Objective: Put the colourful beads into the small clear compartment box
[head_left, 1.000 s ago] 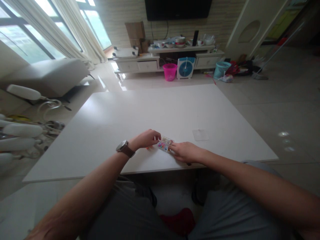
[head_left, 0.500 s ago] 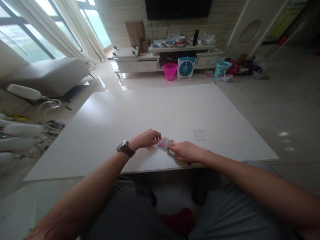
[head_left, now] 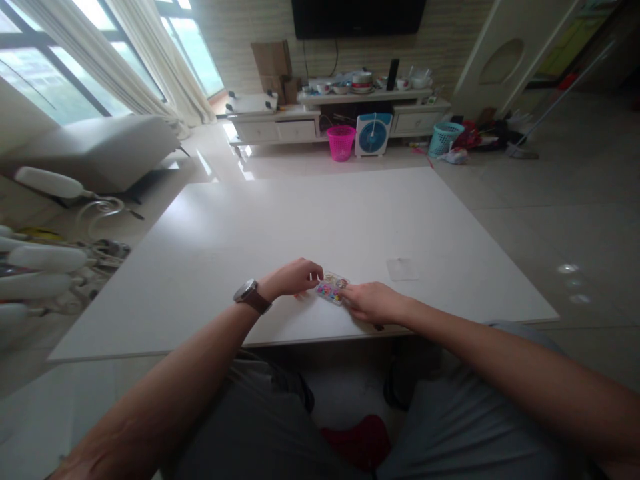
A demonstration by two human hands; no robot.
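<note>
A small clear compartment box (head_left: 330, 292) lies near the front edge of the white table (head_left: 280, 220). Tiny bright pink, blue and yellow pieces fill its near part, and pale ones its far part. At its left edge, my left hand (head_left: 299, 275) has curled fingers gripping the rim. From the right, my right hand (head_left: 374, 303) reaches in with fingers pressed together at the box's near right corner; anything between its fingertips is too small to see. Just below my left hand is a small orange item (head_left: 301, 295), partly hidden.
A thin clear square (head_left: 403, 269) lies on the table to the right of the box. Beneath my right wrist a small dark object (head_left: 379, 327) sits at the table edge. White-armed lamp parts (head_left: 50, 183) stand beyond the table's left side.
My right hand has drawn back slightly to the right, uncovering more of the coloured pieces. My left hand stays at the box's left edge.
</note>
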